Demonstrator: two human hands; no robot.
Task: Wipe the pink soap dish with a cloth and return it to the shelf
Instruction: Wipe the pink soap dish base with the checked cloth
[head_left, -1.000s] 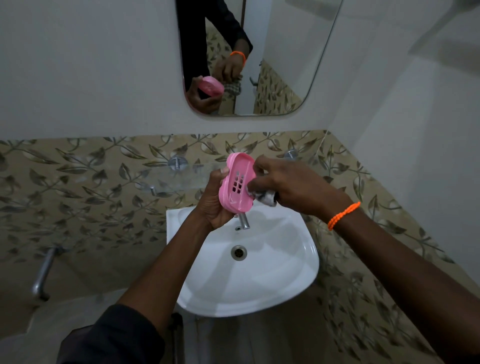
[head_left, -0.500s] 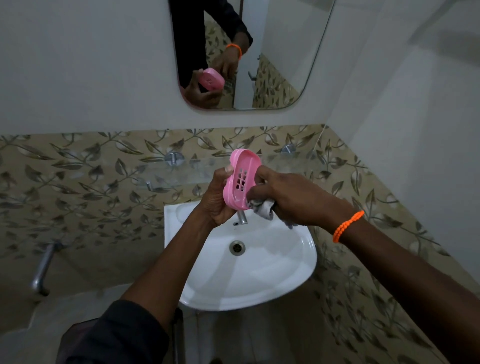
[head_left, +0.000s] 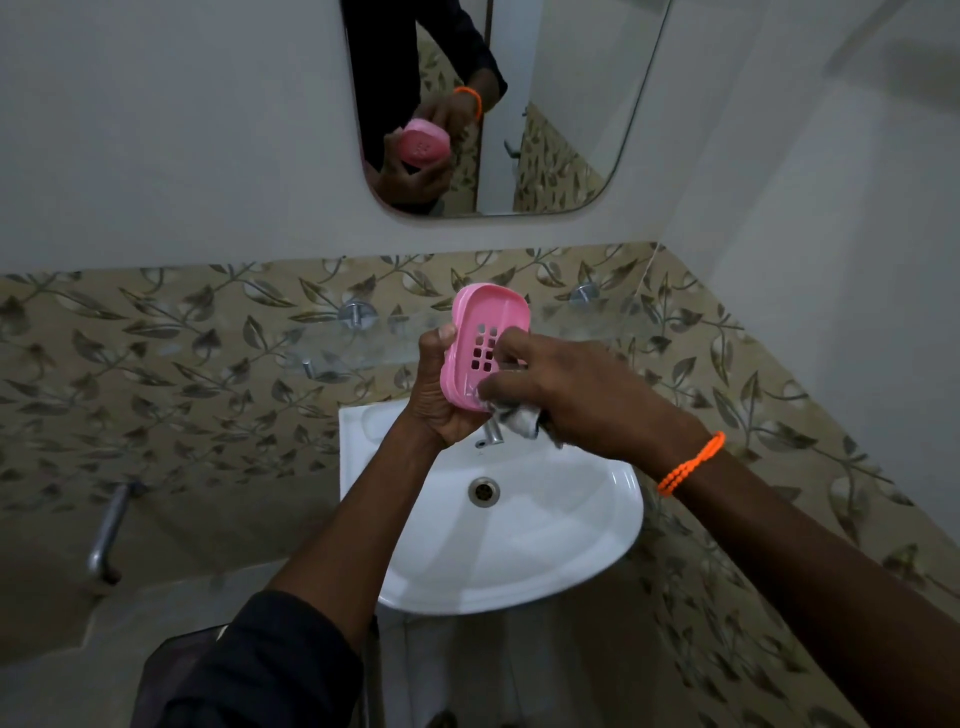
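My left hand (head_left: 436, 395) holds the pink soap dish (head_left: 485, 332) upright above the basin, its slotted inside facing me. My right hand (head_left: 571, 395), with an orange bead band on the wrist, grips a crumpled grey cloth (head_left: 517, 418) and presses it against the lower inside of the dish. My fingers cover part of the slots. Behind the dish a clear glass shelf (head_left: 363, 353) runs along the leaf-patterned tiles on metal studs (head_left: 356, 313).
A white wash basin (head_left: 571, 519) with a drain and a tap (head_left: 491, 434) sits below my hands. A mirror (head_left: 545, 130) on the wall reflects the dish and hands. A metal pipe (head_left: 106, 535) sticks out at the lower left. The right wall is close.
The dish has turned so more of its inside faces me. My right hand with the cloth has slid over the slotted inside toward the lower end.
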